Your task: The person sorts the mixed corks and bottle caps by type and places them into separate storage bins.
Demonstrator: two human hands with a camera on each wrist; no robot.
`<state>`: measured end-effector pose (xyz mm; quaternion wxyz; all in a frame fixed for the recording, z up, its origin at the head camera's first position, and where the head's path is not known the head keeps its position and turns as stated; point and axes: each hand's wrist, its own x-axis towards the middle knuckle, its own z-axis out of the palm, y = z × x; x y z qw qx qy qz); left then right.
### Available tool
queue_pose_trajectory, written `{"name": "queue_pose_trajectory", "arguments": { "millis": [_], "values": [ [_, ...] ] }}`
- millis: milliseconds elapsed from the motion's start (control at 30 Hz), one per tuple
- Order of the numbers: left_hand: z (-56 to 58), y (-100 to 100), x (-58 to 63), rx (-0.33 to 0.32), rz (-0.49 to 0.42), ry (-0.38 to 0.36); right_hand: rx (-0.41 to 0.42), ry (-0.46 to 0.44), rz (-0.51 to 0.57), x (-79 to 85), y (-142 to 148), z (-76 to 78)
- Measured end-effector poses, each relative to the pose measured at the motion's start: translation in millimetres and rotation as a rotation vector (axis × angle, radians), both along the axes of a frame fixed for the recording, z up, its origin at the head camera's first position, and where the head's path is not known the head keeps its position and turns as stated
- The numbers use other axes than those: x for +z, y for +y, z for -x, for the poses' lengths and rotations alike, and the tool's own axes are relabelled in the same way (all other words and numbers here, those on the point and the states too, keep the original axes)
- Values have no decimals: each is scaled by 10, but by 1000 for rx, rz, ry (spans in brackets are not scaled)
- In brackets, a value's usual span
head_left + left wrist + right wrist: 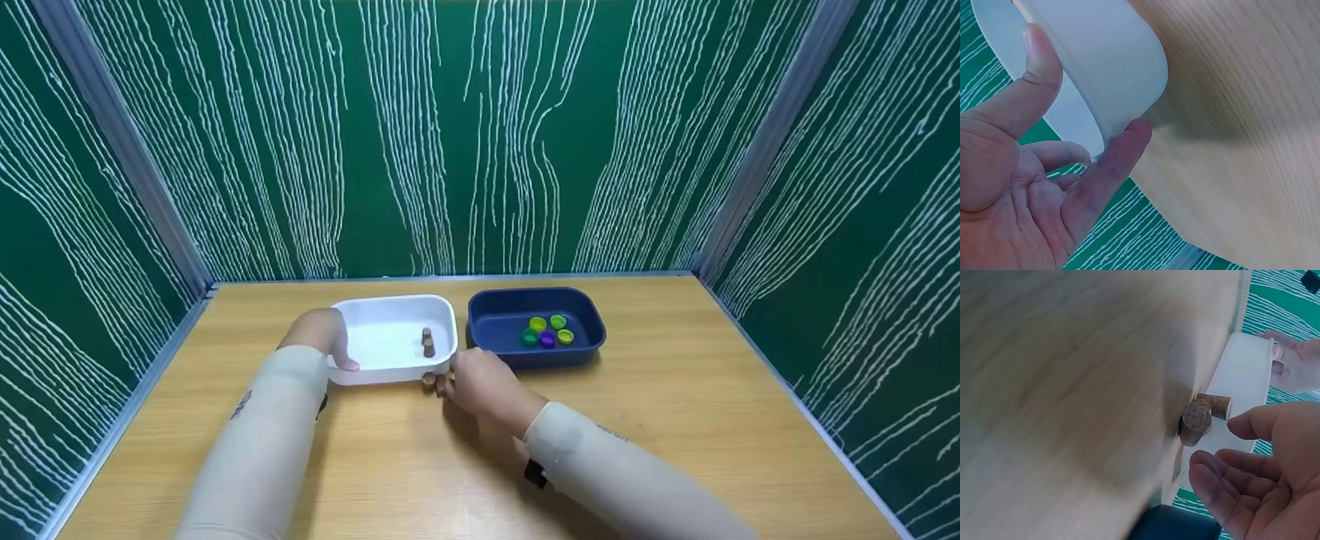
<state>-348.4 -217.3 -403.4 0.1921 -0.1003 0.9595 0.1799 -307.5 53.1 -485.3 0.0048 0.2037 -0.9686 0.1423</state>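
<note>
My left hand (319,334) grips the left end of a white tub (390,373), its thumb over the rim and its other fingers outside. The left wrist view shows this hand (1022,174) against the tub wall (1112,62). Two corks (428,348) stand inside the tub, towards its right side. Outside its front wall, two more corks, one upright (428,381) and one beside it (441,386), are on the table. My right hand (487,386) is close to them; in the right wrist view its loosely bent fingers are apart from the nearer cork (1195,423) and hold nothing.
A dark blue tub (536,361) stands right of the white one and contains several small round caps: yellow, green and a purple cap (548,340). Green panels (510,150) with white wavy lines enclose the wooden table (675,420) at the back and both sides.
</note>
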Motion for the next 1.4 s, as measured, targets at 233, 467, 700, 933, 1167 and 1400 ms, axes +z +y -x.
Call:
{"name": "queue_pose_trajectory", "arguments": {
  "millis": [233,467,700,933,1167,1400],
  "values": [
    [122,-23,-98,73,-52,-36,-70,-132,19,-42,-21,35],
    [141,-15,-107,107,-68,-46,-85,-212,46,-71,-34,76],
    [3,45,36,119,-77,-64,-84,-256,47,-79,-39,94],
    [-26,49,34,68,-36,-22,-68,-246,109,-67,-42,119],
    [14,28,-6,60,-27,-18,-32,-237,86,-61,-55,165],
    [-24,25,52,67,-38,-36,-41,-285,108,-53,-63,178]
  ]
}}
